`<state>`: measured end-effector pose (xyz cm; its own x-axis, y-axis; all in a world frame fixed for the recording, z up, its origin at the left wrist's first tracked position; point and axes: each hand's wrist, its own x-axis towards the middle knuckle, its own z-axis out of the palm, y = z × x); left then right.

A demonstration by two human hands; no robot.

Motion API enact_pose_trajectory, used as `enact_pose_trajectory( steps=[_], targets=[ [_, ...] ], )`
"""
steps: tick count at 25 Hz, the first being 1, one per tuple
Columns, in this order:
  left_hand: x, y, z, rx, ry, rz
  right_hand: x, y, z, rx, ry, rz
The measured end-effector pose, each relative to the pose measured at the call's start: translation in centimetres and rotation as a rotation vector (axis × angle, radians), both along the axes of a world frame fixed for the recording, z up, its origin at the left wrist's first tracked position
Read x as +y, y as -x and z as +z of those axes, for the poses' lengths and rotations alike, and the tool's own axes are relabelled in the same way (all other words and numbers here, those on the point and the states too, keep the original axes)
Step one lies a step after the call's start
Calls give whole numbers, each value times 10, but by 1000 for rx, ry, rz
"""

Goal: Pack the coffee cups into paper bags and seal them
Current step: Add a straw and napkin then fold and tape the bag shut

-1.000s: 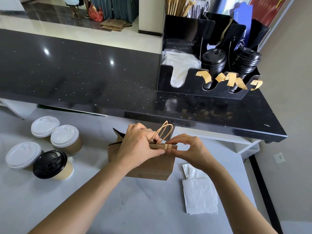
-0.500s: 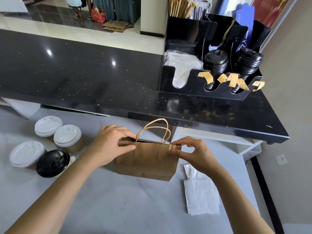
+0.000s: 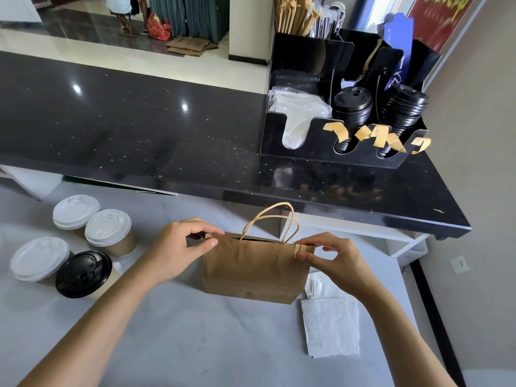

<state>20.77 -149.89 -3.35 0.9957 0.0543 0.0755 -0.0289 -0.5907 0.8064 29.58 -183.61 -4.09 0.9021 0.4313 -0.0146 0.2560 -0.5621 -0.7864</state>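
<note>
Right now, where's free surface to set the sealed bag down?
Free: the grey worktop between the forearms, in front of the paper bag, and the black counter left of the lid organizer. Crowded: four lidded cups cluster left of the bag; napkins lie right of it.

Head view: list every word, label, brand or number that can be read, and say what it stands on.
None can be read with confidence.
Red sign, top right: yellow characters, cut off and blurred.
Blue card in the black organizer: pale marks, illegible.
Black lid on the cup: embossed lettering, too small.
Tape strip pinched by the right hand on the paper bag: tiny print, unreadable.
</note>
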Motion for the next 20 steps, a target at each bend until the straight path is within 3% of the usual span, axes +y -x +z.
enact_pose_trajectory(
  steps=[10,13,16,18,20],
  targets=[
    [-14,-2,-7,-20,80,39,-5,-2,22,23,-11,-51],
    [-15,-1,-9,-30,90,53,6,-13,49,-33,-150,-165],
    [-17,0,-8,-25,104,64,22,-35,75,-52,-423,-389],
    [-17,0,-8,-20,105,67,33,-51,87,-180,-390,-494],
    [-17,1,-8,-20,113,69,44,-69,91,-511,-83,-537]
  ],
)
